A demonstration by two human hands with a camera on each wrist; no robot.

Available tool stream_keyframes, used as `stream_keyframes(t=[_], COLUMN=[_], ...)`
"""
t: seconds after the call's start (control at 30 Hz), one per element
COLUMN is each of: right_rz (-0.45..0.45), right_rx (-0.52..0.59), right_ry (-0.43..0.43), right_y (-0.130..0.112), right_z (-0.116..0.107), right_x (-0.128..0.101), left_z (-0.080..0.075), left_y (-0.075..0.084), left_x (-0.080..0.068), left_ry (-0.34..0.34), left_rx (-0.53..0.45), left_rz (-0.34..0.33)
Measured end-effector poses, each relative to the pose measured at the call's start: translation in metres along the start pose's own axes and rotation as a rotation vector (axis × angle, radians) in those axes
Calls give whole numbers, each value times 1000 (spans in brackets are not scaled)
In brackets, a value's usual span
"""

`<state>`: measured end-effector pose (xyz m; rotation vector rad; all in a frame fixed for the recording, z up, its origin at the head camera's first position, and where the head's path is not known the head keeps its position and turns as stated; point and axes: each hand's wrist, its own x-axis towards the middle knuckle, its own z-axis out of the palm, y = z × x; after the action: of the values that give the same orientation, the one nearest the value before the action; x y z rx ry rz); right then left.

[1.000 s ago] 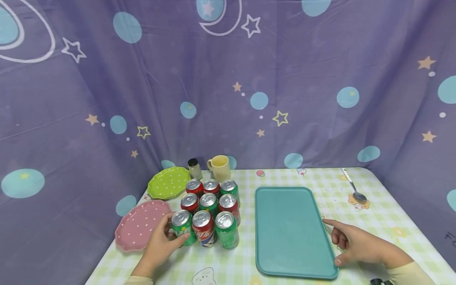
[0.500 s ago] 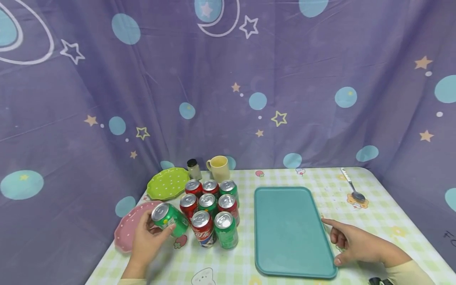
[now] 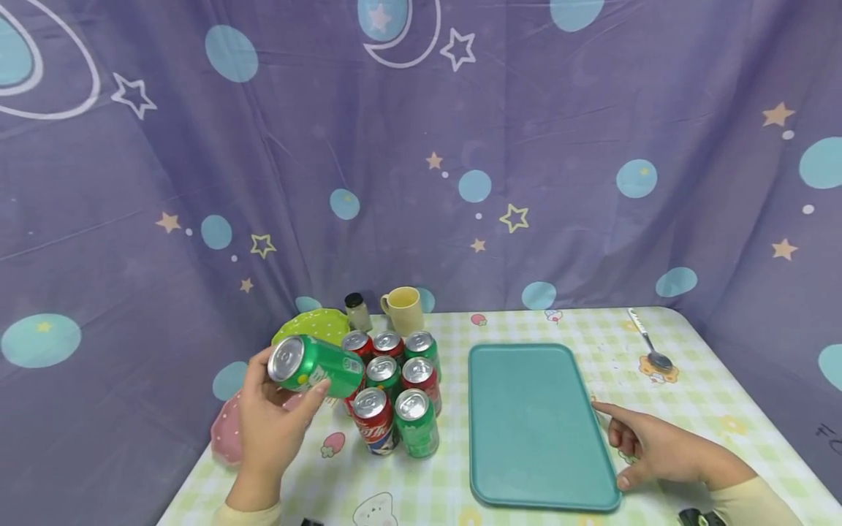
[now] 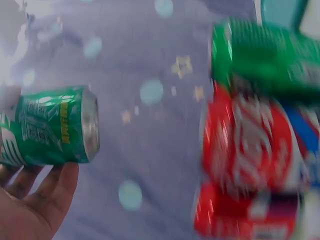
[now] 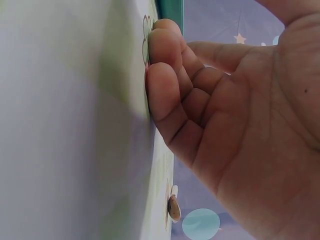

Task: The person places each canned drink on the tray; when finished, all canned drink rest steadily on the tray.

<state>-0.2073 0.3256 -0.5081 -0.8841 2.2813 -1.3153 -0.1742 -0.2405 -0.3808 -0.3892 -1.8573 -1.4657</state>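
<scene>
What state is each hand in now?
Left hand: closed around a green can, tilted.
Right hand: open, holding nothing, at the edge of the teal tray.

Beyond the grip (image 3: 272,427), a jar (image 3: 359,315), mug (image 3: 405,313) and green plate (image 3: 314,322) are seen; far right of it, a spoon (image 3: 645,334).

Left hand (image 3: 272,431) held up, thumb and fingers gripping, right hand (image 3: 654,449) lower, index finger extended, other fingers curled

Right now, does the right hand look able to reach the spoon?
Probably yes: the right hand holds nothing, and only tablecloth shows between it and the spoon, which lies farther back.
</scene>
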Motion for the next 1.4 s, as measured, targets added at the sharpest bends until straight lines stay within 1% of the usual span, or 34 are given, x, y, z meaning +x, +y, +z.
stream_keyframes(t=[0.13, 0.23, 0.4, 0.47, 0.57, 0.77, 0.87, 1.03, 1.1, 1.2, 1.4], right_rz=[18, 35, 69, 71, 62, 25, 19, 47, 52, 60, 78], right_rx=[22, 39, 42, 37, 33, 25, 19, 18, 20, 19, 28], right_ry=[3, 3, 8, 10, 11, 20, 21, 21, 20, 21, 27], right_y=[-1, -1, -1, 0, 1, 2, 2, 0, -1, -1, 0], right_z=[-1, -1, 0, 0, 0, 0, 0, -2, -2, -2, -1], right_x=[1, 2, 2, 2, 1, 0, 1, 0, 0, 0, 1], left_z=[31, 55, 97, 115, 143, 195, 217, 252, 264, 280, 305], left_y=[19, 27, 32, 34, 32, 24, 17, 0, -7, -18, -38], left_x=[6, 7, 1, -3, -10, -22, -29, -38, -41, -46, -50], left_ry=[-41, -87, -166, -198, -243, -300, -329, -360, -372, -397, -427], left_rx=[-68, -92, -107, -127, -162, -214, -214, -176, -152, -129, -103], left_rz=[-2, -3, -19, -38, -83, -185, -239, -280, -291, -332, -409])
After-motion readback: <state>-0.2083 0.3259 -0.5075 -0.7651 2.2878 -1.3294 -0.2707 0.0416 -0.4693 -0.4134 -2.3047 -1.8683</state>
